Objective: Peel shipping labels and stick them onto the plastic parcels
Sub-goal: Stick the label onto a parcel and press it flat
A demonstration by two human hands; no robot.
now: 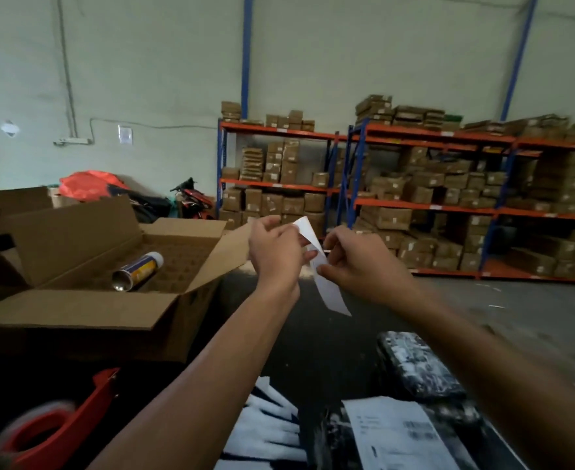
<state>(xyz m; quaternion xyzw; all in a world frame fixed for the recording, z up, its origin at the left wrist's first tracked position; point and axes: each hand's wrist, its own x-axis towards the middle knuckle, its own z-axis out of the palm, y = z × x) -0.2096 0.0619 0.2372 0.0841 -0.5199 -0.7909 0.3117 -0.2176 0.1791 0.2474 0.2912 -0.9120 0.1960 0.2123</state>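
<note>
Both hands, left hand (pixel 275 252) and right hand (pixel 357 262), pinch a shipping label (pixel 326 283) mid-peel. Below it, one black parcel (pixel 414 364) appears unlabelled; the nearer parcel (pixel 333 435) carries a label.

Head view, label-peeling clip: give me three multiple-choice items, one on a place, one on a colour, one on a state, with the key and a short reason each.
1. Where does the spray can lie?
A. in the open cardboard box
B. on the orange shelving
C. on the black parcel

2. What colour is the tape dispenser at lower left?
A. blue
B. red
C. white

3. What is the state of the label strip?
A. lying flat on a parcel
B. held up in the air by both hands
C. hanging from one hand only

Key: 1 A, the can rests on the box's divider grid. 2 B, its body is red. 3 B, the left hand and the right hand both pinch the strip above the black parcel.
</note>
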